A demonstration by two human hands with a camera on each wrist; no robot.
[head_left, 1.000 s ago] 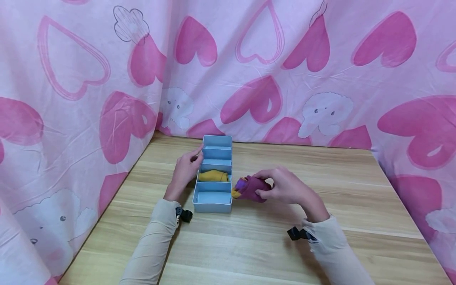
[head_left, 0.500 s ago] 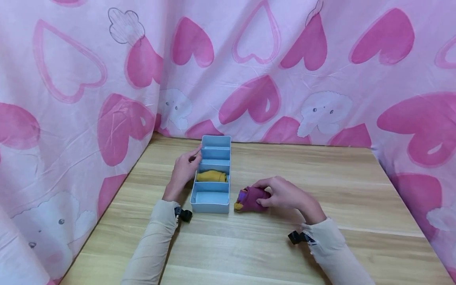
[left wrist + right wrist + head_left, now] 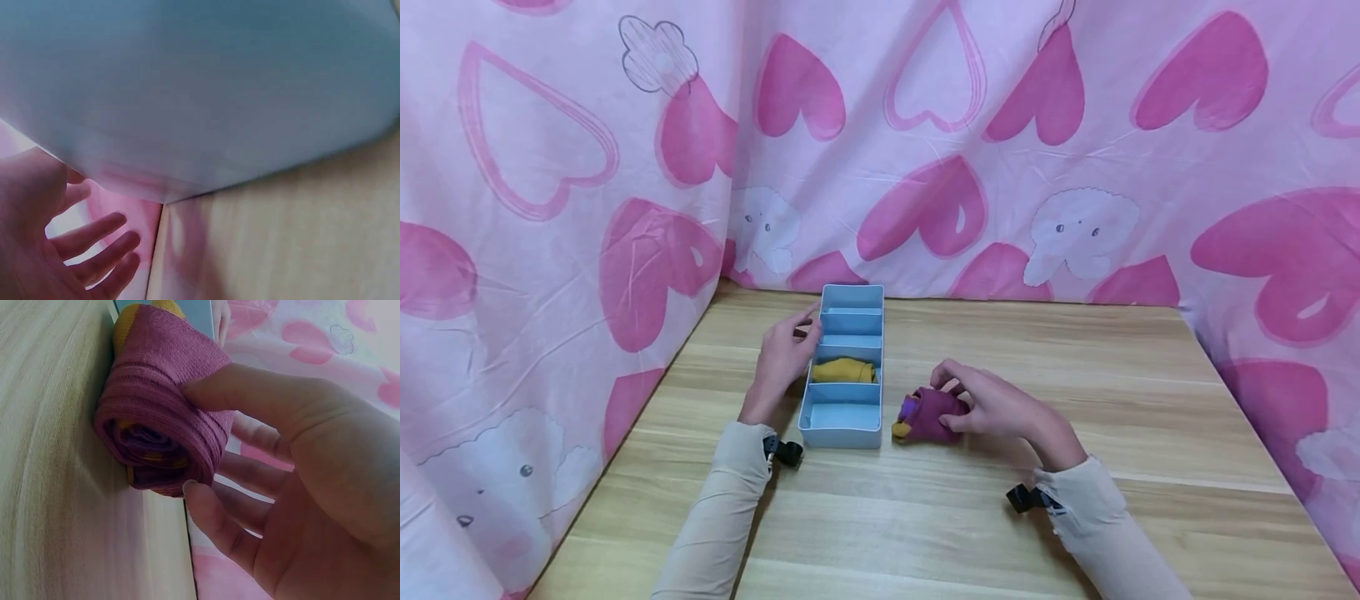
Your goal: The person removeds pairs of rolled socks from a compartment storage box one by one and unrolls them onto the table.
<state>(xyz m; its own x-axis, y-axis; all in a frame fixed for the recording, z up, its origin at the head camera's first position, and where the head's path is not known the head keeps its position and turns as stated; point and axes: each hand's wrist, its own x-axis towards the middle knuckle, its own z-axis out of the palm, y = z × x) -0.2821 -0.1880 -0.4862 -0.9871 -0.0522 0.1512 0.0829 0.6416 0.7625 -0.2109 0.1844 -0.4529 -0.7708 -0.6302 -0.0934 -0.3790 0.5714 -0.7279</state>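
Right fingers: your right hand [image 3: 992,408] curls thumb and fingers [image 3: 250,394] round the sock roll [image 3: 925,415].
Left fingers: your left hand [image 3: 782,358] rests relaxed, fingers [image 3: 94,231] spread, against the tray [image 3: 842,417].
Roll: on the table [image 3: 1075,350], at the tray's 3 o'clock.
Tray: a yellow sock [image 3: 844,371] lies in the second compartment from you.

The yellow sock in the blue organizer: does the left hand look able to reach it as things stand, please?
Probably yes. The left hand rests against the blue organizer right beside the compartment holding the yellow sock, which is open on top and uncovered. The right hand is off to the side on the purple sock.
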